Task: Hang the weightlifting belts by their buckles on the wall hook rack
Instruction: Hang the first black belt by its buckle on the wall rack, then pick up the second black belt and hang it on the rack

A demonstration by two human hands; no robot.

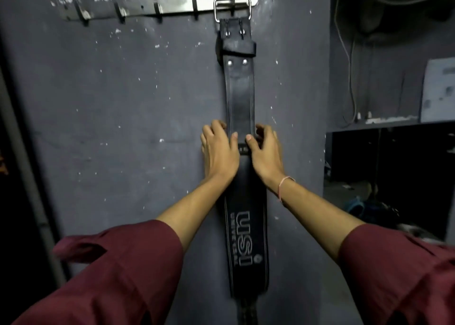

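A black leather weightlifting belt (240, 98) hangs straight down the grey wall. Its silver buckle (232, 8) sits over the rightmost hook of the metal hook rack (172, 4) at the top. The wide lower part carries white lettering. My left hand (219, 149) holds the belt's left edge at mid height, thumb on the front face and fingers curled behind. My right hand (267, 149) holds the right edge the same way, opposite the left. Both forearms reach up in dark red sleeves.
Several bare hooks stick out along the rack to the left of the buckle. A dark door frame (22, 152) runs down the left side. To the right are a shelf (389, 123) with a hanging cable and a dim room beyond.
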